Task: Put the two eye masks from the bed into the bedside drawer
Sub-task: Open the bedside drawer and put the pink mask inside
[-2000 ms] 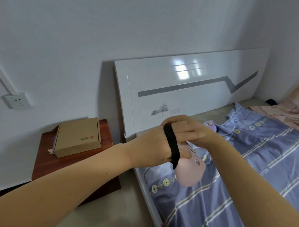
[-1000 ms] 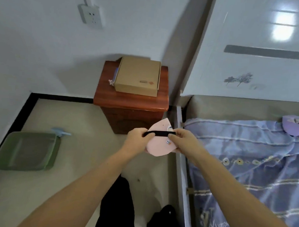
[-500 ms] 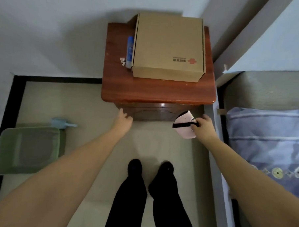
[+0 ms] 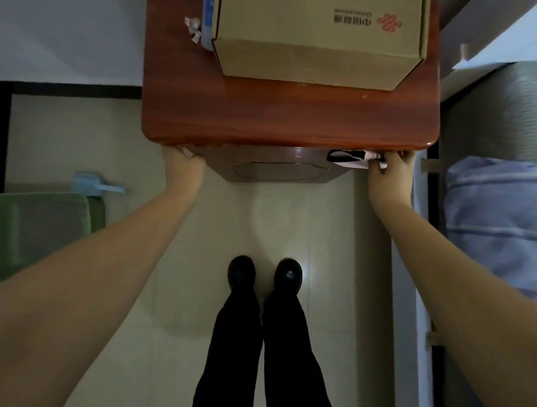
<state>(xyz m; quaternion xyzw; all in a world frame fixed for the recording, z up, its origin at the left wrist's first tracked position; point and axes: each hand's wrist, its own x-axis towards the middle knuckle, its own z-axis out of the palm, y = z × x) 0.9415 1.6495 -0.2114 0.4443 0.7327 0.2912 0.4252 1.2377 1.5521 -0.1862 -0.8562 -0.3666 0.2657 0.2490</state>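
- I am looking straight down over the bedside cabinet point(image 4: 289, 124), a reddish-brown wooden one, with both my bare arms reaching out to its front edge
- My left hand point(image 4: 182, 168) is gripping the left front corner, just under the overhanging top, fingers curled in against the wood; it is carrying nothing else
- My right hand point(image 4: 388, 177) is pressing at the right front corner, fingers pinched tight on the eye mask point(image 4: 350, 159)
- The eye mask is sitting bunched against the upper right of the drawer front point(image 4: 278, 170), its black strap showing across a pale patch of fabric; most of it is tucked under the cabinet's top edge, so I cannot tell its full shape
- The drawer front is showing as a dark panel between my two hands, and I cannot tell whether it is pulled out at all
- A cardboard box point(image 4: 317, 33) with a red logo is sitting on the cabinet top, with a blue item point(image 4: 208, 13) and a small crumpled scrap point(image 4: 192, 27) just beside its left edge
- The bed point(image 4: 500, 219), in blue striped bedding, is lying to my right, just beside the cabinet
- My feet in black shoes point(image 4: 264, 275) are standing on the pale tiled floor in front of the cabinet
- A green bin point(image 4: 35, 233) is resting on the floor to my left, with a light blue scoop point(image 4: 92, 186) near its top edge
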